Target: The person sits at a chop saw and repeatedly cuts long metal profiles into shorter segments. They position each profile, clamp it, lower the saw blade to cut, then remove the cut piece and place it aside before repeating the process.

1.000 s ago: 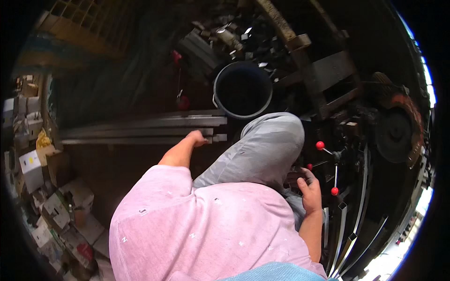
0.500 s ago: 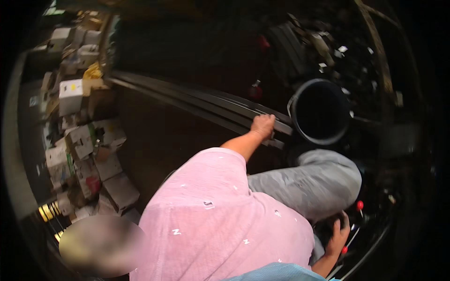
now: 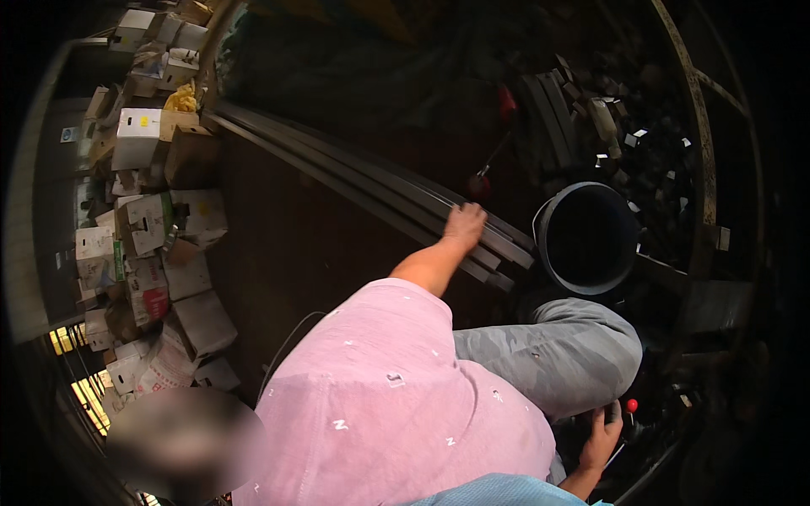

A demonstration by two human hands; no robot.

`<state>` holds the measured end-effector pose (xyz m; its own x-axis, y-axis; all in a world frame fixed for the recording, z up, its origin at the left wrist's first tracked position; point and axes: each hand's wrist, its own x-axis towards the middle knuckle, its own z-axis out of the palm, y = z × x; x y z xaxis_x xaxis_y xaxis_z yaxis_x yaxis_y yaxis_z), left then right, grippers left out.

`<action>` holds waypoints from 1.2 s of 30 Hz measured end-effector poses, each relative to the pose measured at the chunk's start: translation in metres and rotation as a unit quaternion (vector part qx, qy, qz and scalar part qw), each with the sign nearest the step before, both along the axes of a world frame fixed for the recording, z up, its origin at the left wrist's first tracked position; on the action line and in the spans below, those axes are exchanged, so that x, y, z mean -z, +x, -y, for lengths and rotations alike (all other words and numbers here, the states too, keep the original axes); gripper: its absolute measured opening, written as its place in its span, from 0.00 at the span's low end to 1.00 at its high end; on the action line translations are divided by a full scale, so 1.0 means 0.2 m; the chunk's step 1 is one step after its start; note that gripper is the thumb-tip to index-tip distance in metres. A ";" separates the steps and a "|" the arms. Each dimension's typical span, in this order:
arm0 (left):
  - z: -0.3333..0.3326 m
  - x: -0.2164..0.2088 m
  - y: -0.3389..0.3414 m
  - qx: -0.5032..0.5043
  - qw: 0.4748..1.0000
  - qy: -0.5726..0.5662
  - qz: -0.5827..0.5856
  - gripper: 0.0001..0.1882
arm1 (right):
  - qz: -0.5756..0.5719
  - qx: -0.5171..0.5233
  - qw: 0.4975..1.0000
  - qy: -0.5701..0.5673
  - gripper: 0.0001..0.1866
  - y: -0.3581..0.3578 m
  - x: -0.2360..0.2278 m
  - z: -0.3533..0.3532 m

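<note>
Left hand: [image 3: 463, 226] palm down, fingers curled loosely over the bars [image 3: 371, 190], near their end
Right hand: [image 3: 601, 434] low by the knee, closed round a red-knobbed lever [image 3: 629, 408]
Bars: long dark bundle lying slantwise, ending just beside the bucket [image 3: 588, 238]
Handling: likely heavy, stiff, hard-edged; grip best near the end
Left arm: stretched forward, nearly straight
Boxes: [image 3: 143, 221] stacked at left

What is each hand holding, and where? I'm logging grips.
Left hand rests on the long metal bars near their end; right hand grips a red-knobbed lever.
</note>
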<state>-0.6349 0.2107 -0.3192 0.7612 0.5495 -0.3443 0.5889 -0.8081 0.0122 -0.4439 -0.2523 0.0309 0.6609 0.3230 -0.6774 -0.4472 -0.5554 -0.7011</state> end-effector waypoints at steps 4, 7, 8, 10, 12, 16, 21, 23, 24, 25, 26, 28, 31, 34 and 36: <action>-0.10 -0.18 -0.19 -0.454 0.887 0.021 -0.081 0.35 | 0.027 -0.027 0.999 -0.019 0.28 -0.02 0.01 0.06; -0.12 0.10 -0.49 -0.681 0.713 -0.168 -0.020 0.49 | 0.021 -0.010 0.999 -0.030 0.29 -0.05 -0.03 0.02; -0.09 0.20 -0.55 -0.738 0.640 -0.213 0.020 0.49 | 0.024 -0.021 0.999 -0.028 0.29 -0.04 -0.01 0.02; -0.03 0.29 -0.53 -0.774 0.566 -0.270 0.089 0.46 | 0.022 -0.036 0.999 -0.026 0.27 -0.03 -0.03 0.00; 0.03 0.35 -0.47 -0.755 0.566 -0.296 0.153 0.42 | 0.027 -0.037 0.998 -0.039 0.24 -0.04 -0.08 -0.05; 0.04 0.37 -0.46 -0.786 0.504 -0.280 0.221 0.29 | 0.041 -0.044 0.997 -0.053 0.21 -0.04 -0.12 0.00; 0.05 0.27 -0.45 -0.793 0.499 -0.280 0.207 0.26 | 0.051 -0.034 0.996 -0.058 0.22 -0.06 -0.15 -0.01; 0.04 0.22 -0.45 -0.798 0.481 -0.262 0.251 0.24 | 0.069 -0.043 0.995 -0.052 0.23 -0.06 -0.18 -0.03; 0.04 0.19 -0.47 -0.801 0.455 -0.272 0.279 0.22 | 0.080 -0.042 0.995 -0.047 0.23 -0.06 -0.19 -0.03; 0.03 0.14 -0.46 -0.800 0.434 -0.292 0.295 0.22 | 0.095 -0.040 0.994 -0.039 0.24 -0.07 -0.21 -0.03; 0.00 0.08 -0.47 -0.797 0.412 -0.309 0.314 0.23 | 0.103 -0.036 0.994 -0.029 0.25 -0.06 -0.23 -0.03; -0.04 -0.06 -0.48 -0.781 0.368 -0.349 0.364 0.18 | 0.157 -0.062 0.985 -0.020 0.23 -0.05 -0.31 -0.09; -0.17 -0.21 -0.52 -0.687 0.310 -0.500 0.427 0.09 | 0.216 -0.135 0.965 -0.067 0.22 -0.03 -0.47 -0.29; -0.23 -0.52 -0.36 -0.662 0.266 -0.522 0.468 0.17 | 0.375 -0.194 0.907 0.005 0.22 -0.02 -0.53 -0.47; -0.23 -0.78 -0.26 -0.635 0.273 -0.547 0.474 0.20 | 0.462 -0.315 0.829 0.006 0.27 -0.08 -0.67 -0.72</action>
<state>-0.6871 0.2565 -0.1635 0.2287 0.5405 -0.8097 -0.2999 0.8304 0.4696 -0.4597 -0.1076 0.1641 0.5934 0.8044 0.0298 0.6601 -0.4651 -0.5898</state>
